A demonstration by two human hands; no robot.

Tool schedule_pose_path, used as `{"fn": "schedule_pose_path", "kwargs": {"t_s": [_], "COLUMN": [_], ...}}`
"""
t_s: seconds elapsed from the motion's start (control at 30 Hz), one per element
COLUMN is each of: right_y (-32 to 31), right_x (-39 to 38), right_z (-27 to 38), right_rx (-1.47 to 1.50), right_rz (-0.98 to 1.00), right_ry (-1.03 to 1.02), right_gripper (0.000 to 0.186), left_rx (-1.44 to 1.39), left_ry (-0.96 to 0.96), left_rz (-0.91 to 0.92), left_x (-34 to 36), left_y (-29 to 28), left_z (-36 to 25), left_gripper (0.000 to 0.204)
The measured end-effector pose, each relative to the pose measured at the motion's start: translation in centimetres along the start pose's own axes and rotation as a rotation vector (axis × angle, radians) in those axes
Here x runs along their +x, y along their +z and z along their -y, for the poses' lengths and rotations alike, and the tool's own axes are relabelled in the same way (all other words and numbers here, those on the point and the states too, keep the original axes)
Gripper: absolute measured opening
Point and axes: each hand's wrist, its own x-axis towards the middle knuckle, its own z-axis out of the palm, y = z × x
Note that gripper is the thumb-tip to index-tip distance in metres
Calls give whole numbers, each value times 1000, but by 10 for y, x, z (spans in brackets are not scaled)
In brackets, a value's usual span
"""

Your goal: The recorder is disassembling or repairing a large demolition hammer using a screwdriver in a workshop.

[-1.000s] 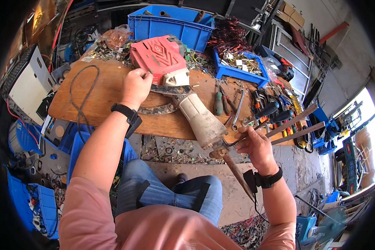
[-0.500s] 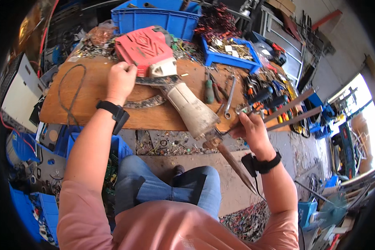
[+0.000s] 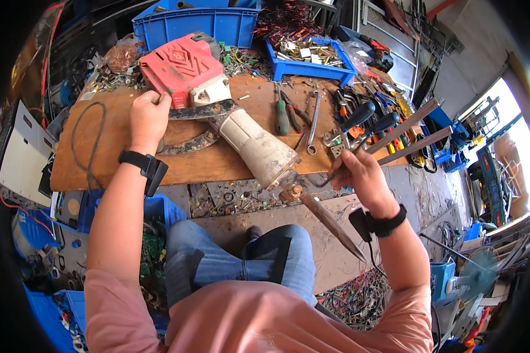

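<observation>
A red and off-white demolition hammer (image 3: 250, 141) lies aslant on the wooden bench, its nose sticking out past the near edge. From the nose a rusty pointed chisel (image 3: 334, 228) slopes down to the right. My left hand (image 3: 149, 119) is closed around the hammer's dark, worn side handle (image 3: 203, 110). Just right of the nose, my right hand (image 3: 362, 179) pinches a thin dark bent metal rod (image 3: 320, 183). The rod's curved end is close to the chisel collar (image 3: 292, 191); whether they touch I cannot tell.
On the wooden bench (image 3: 118, 167) lie a green-handled screwdriver (image 3: 282, 117), pliers (image 3: 294, 109) and a wrench (image 3: 314, 123). Blue-handled tools and two long metal bars (image 3: 403, 126) are at right. Behind stand a blue crate (image 3: 197, 28) and a blue tray (image 3: 312, 72) of metal pieces.
My right hand has drawn slightly right, away from the hammer's nose, and more of the bent rod shows. The whole view has shifted a little; my left hand keeps its hold.
</observation>
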Motion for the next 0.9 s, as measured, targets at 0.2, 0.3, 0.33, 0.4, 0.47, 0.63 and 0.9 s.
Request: {"fn": "schedule_pose_path", "kwargs": {"t_s": [0.2,0.3,0.33,0.4,0.47,0.63,0.9], "right_y": [-6,-36,-48,-70,-94,-126,-111], "right_x": [-61,-88,-98,-118,-135,-151,-153], "right_z": [28,35,38,39,42,24,15], "right_rx": [-379,-500,-556,-618,-584,-440,-206], "right_rz": [143,68,84,-8,-114,-346,-299], "right_ry": [-329,-488,-518,-461,-180,-183,-159], "right_gripper": [20,13,11,8,10,23,19], "left_rx": [-32,-34,-12,-15,8,32,8], "left_ry": [43,61,63,69,94,63,59], "left_rz": [17,28,40,37,40,59,38], "left_x": [0,1,2,2,4,4,2], "left_y": [-10,-2,0,4,0,-12,0], "left_z": [15,29,25,26,38,25,4], "left_gripper": [30,30,32,33,32,27,29]}}
